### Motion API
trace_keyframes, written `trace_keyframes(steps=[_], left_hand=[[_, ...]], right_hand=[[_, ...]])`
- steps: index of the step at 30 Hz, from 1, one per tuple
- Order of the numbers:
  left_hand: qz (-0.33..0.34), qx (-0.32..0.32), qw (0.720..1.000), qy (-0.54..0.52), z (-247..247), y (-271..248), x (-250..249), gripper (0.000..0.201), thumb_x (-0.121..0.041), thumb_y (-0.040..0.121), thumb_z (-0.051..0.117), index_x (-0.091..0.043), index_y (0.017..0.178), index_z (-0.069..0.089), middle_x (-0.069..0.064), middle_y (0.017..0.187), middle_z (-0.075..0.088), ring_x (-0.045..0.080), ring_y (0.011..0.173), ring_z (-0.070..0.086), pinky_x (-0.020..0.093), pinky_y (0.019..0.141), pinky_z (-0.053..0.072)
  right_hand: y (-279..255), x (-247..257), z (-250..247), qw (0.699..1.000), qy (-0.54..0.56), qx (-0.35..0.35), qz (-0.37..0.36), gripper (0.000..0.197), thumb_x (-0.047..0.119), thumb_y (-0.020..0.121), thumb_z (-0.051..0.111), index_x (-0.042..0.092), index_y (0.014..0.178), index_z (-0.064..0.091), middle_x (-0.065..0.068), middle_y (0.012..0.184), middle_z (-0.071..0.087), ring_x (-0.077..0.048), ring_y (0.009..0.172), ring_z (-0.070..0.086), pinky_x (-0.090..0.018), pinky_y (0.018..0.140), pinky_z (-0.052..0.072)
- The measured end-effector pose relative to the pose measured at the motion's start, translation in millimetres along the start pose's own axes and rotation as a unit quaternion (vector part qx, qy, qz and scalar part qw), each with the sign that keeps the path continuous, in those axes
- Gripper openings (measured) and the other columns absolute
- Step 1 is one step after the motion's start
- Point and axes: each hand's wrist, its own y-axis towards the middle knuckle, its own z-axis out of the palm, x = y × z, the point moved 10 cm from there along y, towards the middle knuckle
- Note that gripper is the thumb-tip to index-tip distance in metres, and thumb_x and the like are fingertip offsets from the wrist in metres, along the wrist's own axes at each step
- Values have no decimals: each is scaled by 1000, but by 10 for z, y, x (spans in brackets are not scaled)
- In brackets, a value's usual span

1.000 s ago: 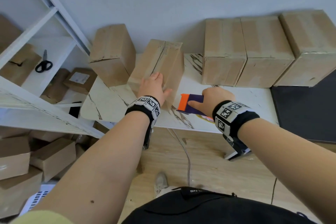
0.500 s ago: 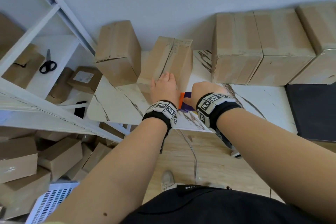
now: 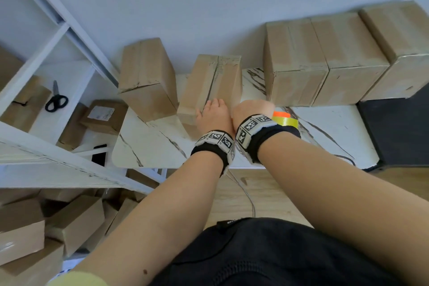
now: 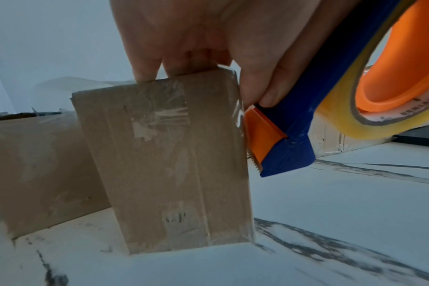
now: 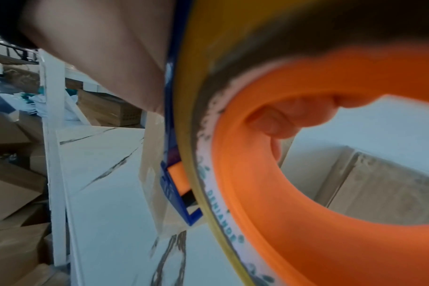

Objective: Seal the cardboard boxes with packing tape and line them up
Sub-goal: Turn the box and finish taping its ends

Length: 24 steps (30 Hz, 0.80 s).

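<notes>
A tall cardboard box [image 3: 213,81] [image 4: 164,154] stands on the marbled white table [image 3: 148,146], with clear tape over its near face and top edge. My left hand [image 3: 212,115] [image 4: 149,63] lies on its near top edge, fingers pressing down. Right beside it, my right hand [image 3: 251,109] grips a blue and orange tape dispenser [image 4: 282,135] [image 5: 257,174]. Its serrated end is against the box's upper right edge. Its yellowish tape roll [image 3: 284,121] [image 4: 343,120] shows behind my wrist. Another box [image 3: 146,79] stands to the left. Three boxes [image 3: 294,62] [image 3: 348,58] [image 3: 399,42] stand in a row at the back right.
A white shelf rack on the left holds scissors [image 3: 55,100] and small boxes. Several loose boxes [image 3: 23,227] lie piled on the floor below it. A dark surface [image 3: 394,130] adjoins the table's right end. A cable [image 3: 243,193] runs across the wooden floor.
My right hand has carried the dispenser left from the tabletop to the middle box's near right edge, close against my left hand. My left hand has stayed on the box.
</notes>
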Motion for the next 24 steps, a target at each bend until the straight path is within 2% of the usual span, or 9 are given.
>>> trace_keyframes(steps=[2,4,6,7,11,13,16,21,24], left_hand=[[-2,0,1000,3,-20,10,4,42,-13,94,38,-6,135,39,10,144,40,24,137,31,46,111,26],[-8,5,1000,8,-3,8,42,47,-11,93,40,-7,140,35,8,147,36,22,139,27,45,113,24],[-20,0,1000,12,36,12,99,56,-13,92,45,-11,145,29,4,152,30,19,143,20,44,116,18],[-22,-4,1000,14,48,17,120,58,-15,92,46,-13,147,26,3,154,27,18,144,18,44,117,15],[-12,-18,1000,11,88,62,145,58,-19,94,46,-14,148,24,1,155,25,17,144,16,43,117,14],[-3,-30,999,12,78,66,157,57,-23,95,47,-15,147,25,0,154,28,16,144,18,42,117,17],[18,-48,999,4,43,41,179,58,-33,94,48,-16,146,28,-1,152,31,16,143,21,39,116,18],[78,-17,997,-12,9,10,233,76,-56,89,49,-18,149,21,-1,156,21,15,144,17,38,117,13],[100,21,988,-115,-31,-49,315,80,-61,87,47,-18,149,22,-2,157,18,15,144,17,37,117,15]], right_hand=[[58,-19,63,1000,17,4,9,32,11,98,34,8,120,58,-10,124,58,-30,117,53,-44,92,41],[54,-144,153,1000,6,15,9,31,14,98,39,7,121,57,-10,126,57,-28,119,52,-38,83,40],[-7,-355,344,996,-64,52,20,23,13,92,48,12,110,61,-4,113,61,-27,111,56,-33,77,38],[-45,-477,430,992,-100,65,33,19,13,88,51,16,103,62,-2,103,62,-25,103,59,-31,79,41],[4,-749,552,992,-55,56,102,17,25,92,49,19,96,64,2,79,56,-21,81,54,-30,76,36],[82,-783,566,993,-17,26,117,25,31,95,46,14,105,62,-3,96,62,-24,93,58,-33,79,35],[103,-775,664,992,-10,-11,126,30,18,96,40,2,120,49,-15,117,58,-32,107,55,-36,88,36],[68,-657,866,993,6,-9,115,33,8,96,33,-2,126,40,-19,120,55,-35,110,53,-40,91,39],[50,-624,991,991,44,34,122,35,7,95,37,-1,129,35,-18,122,54,-35,113,52,-40,86,44]])
